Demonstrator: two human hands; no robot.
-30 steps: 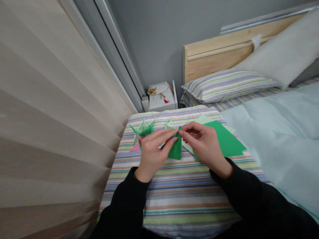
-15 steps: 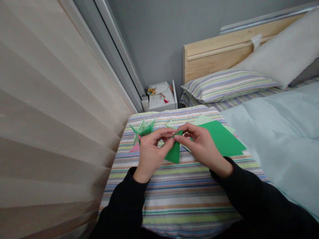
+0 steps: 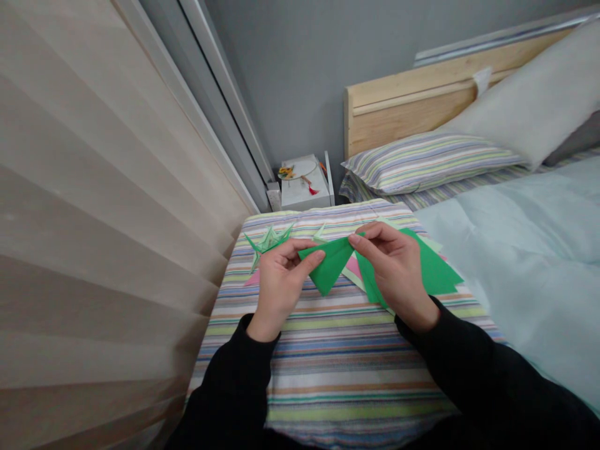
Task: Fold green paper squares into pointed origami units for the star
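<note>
Left hand [image 3: 279, 281]: nearly closed in a narrow grip, thumb laid over the left end of the folded green paper [image 3: 332, 265], the fingers behind it.
Right hand [image 3: 392, 265]: thumb and forefinger pinched together on the paper's right corner, the other fingers curled in toward the palm.
Folded green paper: stretched between the two hands, roughly triangular, one point aimed down toward the person, a crease running near its upper edge; whether that point touches the cloth, I cannot tell.
Sleeves [image 3: 239, 375]: black, reaching to both wrists.
Green sheets [image 3: 435, 267]: lying flat beneath and to the right of the right hand, partly covered by it.
Pink patch [image 3: 353, 267]: showing between the held paper and the green sheets, with a pale green edge beside it.
Folded green star shapes [image 3: 269, 240]: beyond the left hand, spiky, with a pink paper point [image 3: 253, 279] nearer the person.
Striped cloth [image 3: 351, 375]: under all the papers.
White stand [image 3: 304, 198]: past the cloth's far edge, bearing a red tassel [image 3: 312, 190].
Bed, right side: pale blue quilt [image 3: 525, 250], striped pillow [image 3: 435, 164], wooden headboard [image 3: 403, 122].
Curtain [image 3: 94, 219]: pleated, beige, along the left.
</note>
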